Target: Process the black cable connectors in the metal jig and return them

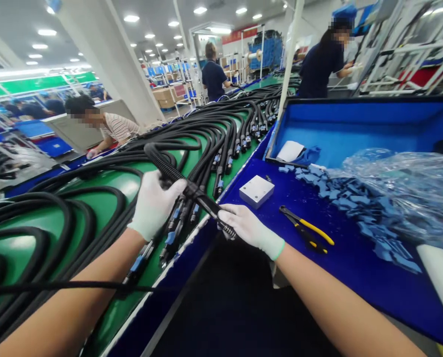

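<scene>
A black corrugated hose (169, 171) slants across the middle of the view, held up above the green surface. My left hand (154, 201), in a white glove, is wrapped round its ribbed upper part. Lower down, my gloved right hand (249, 225) grips the same hose near its end fitting (227, 229), where a spring-like metal coil shows. The fingers partly hide that fitting. Under and beside the held hose lie several more black hoses (206, 158) with blue clips (170, 238) at their ends.
On the blue table (273, 233) are a metal block (256, 191), yellow-handled pliers (306, 230) and a heap of blue clips (348, 198). Behind stands a blue bin (318, 129) with clear plastic wrap (403, 183) nearby. Co-workers stand beyond; one person (119, 129) leans at the left.
</scene>
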`<state>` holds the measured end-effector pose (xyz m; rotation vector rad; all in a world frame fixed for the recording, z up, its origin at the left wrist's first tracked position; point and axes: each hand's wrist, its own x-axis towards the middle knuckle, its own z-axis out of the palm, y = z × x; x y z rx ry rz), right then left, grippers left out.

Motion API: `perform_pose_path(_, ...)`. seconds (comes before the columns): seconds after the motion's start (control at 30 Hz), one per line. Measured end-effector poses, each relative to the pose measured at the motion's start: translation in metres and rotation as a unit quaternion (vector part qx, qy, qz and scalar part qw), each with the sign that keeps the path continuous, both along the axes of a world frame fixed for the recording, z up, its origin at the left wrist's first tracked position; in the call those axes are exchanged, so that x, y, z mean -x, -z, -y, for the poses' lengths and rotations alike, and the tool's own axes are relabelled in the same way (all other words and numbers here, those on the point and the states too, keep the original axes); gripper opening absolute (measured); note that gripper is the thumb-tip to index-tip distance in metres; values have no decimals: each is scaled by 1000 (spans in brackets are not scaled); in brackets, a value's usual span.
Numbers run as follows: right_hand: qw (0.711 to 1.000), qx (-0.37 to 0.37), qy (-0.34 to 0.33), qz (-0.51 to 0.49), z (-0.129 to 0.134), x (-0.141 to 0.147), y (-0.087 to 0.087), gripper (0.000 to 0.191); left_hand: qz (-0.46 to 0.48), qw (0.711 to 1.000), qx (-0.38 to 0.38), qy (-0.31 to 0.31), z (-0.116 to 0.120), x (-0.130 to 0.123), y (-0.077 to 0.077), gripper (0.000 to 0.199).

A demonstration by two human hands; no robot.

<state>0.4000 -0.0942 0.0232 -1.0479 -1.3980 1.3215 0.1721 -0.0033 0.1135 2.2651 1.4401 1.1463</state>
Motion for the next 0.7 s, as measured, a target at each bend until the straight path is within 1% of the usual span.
perform_pose_path(0.03, 1000, 14, -5, -4, 6, -9, -4, 40, -16, 999, -42, 30, 5, -5, 1, 39)
perform_pose_path(0.07, 1000, 18, -13, -3, 12, -17, -8, 40, -48, 993, -76, 79, 11, -10, 3, 41)
perform_pose_path(0.1, 1000, 11, -26, 6, 18, -24, -13, 41, -91, 981, -90, 145, 16, -14, 6, 40)
perform_pose_path(0.13, 999, -6, -41, 22, 24, -32, -17, 41, -138, 962, -80, 220, 21, -19, 10, 38)
perform_pose_path(0.17, 997, -31, -58, 46, 30, -40, -22, 42, -178, 940, -54, 287, 24, -24, 16, 33)
perform_pose_path(0.2, 993, -55, -70, 77, 36, -48, -25, 44, -200, 920, -24, 335, 26, -29, 23, 26)
perform_pose_path(0.23, 988, -72, -66, 116, 43, -58, -27, 47, -200, 911, 6, 360, 28, -33, 32, 22)
perform_pose_path(0.27, 982, -80, -36, 167, 49, -69, -27, 49, -181, 913, 34, 364, 29, -38, 41, 18)
perform_pose_path(0.3, 969, -73, 16, 235, 57, -80, -25, 49, -153, 921, 64, 353, 29, -42, 50, 18)
perform_pose_path(0.33, 943, -52, 82, 317, 64, -91, -20, 47, -120, 932, 97, 328, 30, -47, 57, 18)
perform_pose_path(0.37, 901, -23, 149, 407, 71, -101, -14, 42, -89, 942, 134, 294, 30, -51, 64, 19)
perform_pose_path(0.4, 847, 8, 200, 493, 78, -110, -5, 35, -64, 949, 172, 257, 30, -55, 68, 22)
perform_pose_path(0.43, 792, 33, 228, 566, 83, -118, 4, 27, -46, 951, 205, 226, 30, -60, 71, 24)
perform_pose_path(0.47, 748, 48, 238, 618, 87, -123, 13, 20, -31, 950, 231, 206, 29, -64, 71, 27)
perform_pose_path(0.5, 720, 53, 241, 648, 89, -126, 22, 15, -16, 947, 252, 197, 28, -68, 71, 30)
perform_pose_path(0.53, 711, 52, 248, 656, 90, -127, 29, 10, 0, 942, 271, 199, 27, -73, 69, 33)
perform_pose_path(0.57, 718, 48, 258, 644, 89, -127, 33, 8, 16, 934, 290, 206, 25, -77, 66, 35)
perform_pose_path(0.6, 737, 44, 273, 616, 87, -126, 35, 6, 34, 927, 307, 212, 23, -82, 62, 38)
perform_pose_path(0.63, 764, 39, 285, 578, 84, -123, 34, 5, 49, 921, 322, 213, 21, -86, 58, 41)
perform_pose_path(0.7, 824, 15, 290, 487, 78, -115, 26, 8, 60, 918, 334, 205, 19, -92, 49, 43)
